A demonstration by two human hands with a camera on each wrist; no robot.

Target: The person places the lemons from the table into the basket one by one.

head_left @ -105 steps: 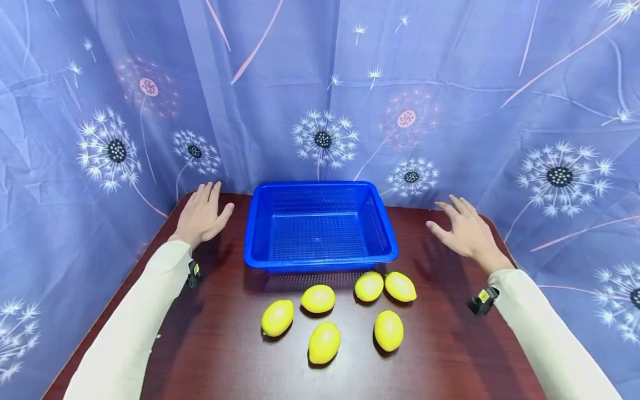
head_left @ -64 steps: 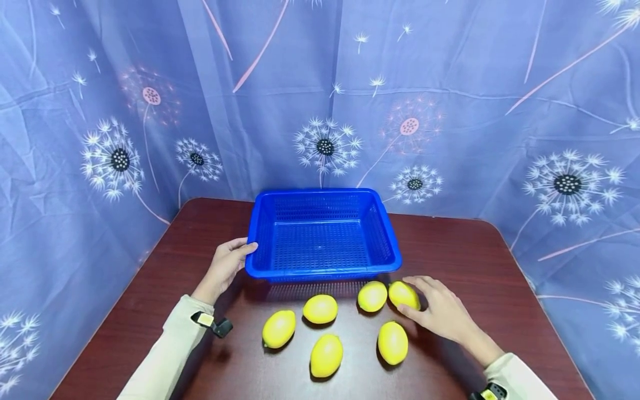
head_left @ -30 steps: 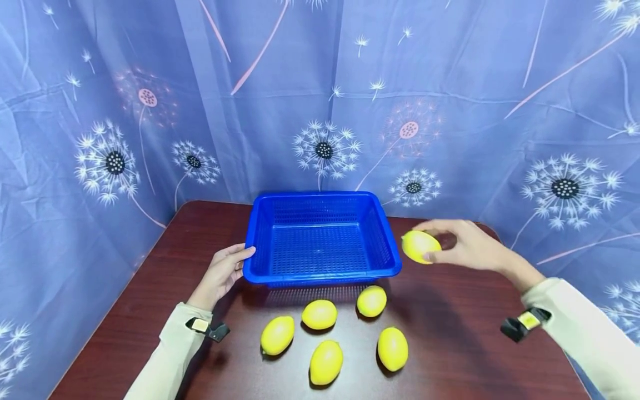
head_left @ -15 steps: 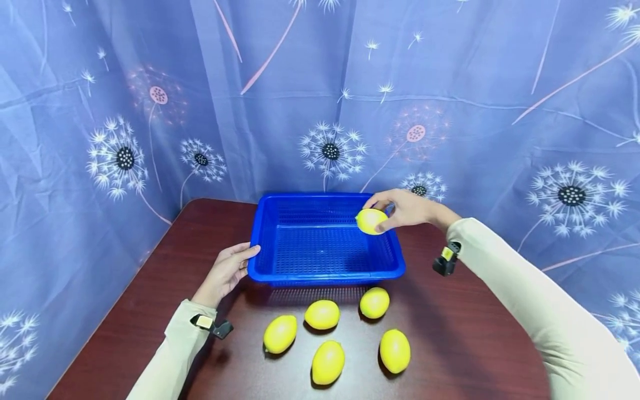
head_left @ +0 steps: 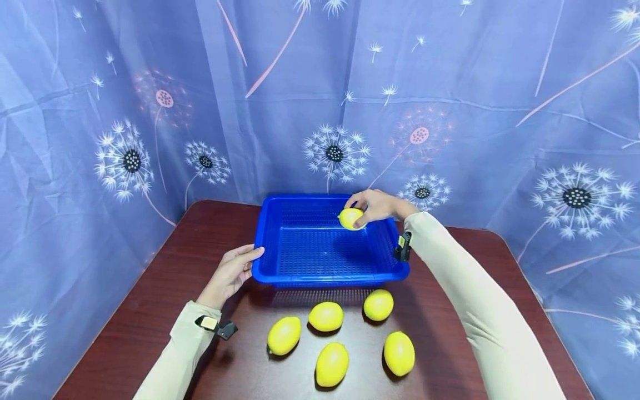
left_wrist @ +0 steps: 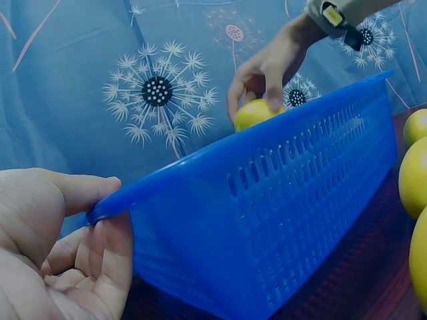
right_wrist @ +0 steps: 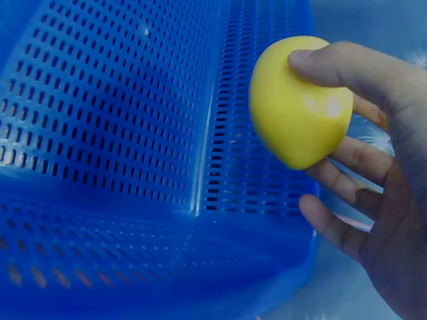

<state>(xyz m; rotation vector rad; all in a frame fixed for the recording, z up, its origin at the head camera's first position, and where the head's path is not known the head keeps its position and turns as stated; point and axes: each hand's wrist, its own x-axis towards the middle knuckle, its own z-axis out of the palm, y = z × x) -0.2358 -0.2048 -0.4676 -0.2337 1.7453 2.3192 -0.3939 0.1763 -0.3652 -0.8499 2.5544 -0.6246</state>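
Note:
A blue plastic basket (head_left: pixel 325 276) with slotted walls stands on the table. My left hand (head_left: pixel 231 276) grips its left rim, thumb on top and fingers underneath, as the left wrist view shows up close. Over the back right part of the basket, my right hand (head_left: pixel 374 205) holds a yellow lemon (head_left: pixel 351 218) between thumb and fingers. The right wrist view shows this lemon (right_wrist: pixel 297 100) above the basket's slotted wall, with the little finger free of it. Several other lemons lie on the table in front of the basket, among them one lemon (head_left: pixel 378 305) near its front right corner.
The dark reddish-brown table (head_left: pixel 165 311) reaches back to a blue curtain (head_left: pixel 280 139) with dandelion prints, which hangs behind and at both sides. Lemons nearest the front include one lemon (head_left: pixel 332 364) in the middle and another lemon (head_left: pixel 399 354) to its right.
My right hand picked up the lemon at the right of the group, lifted it and carried it left over the basket. My left hand came down and took hold of the basket's left rim.

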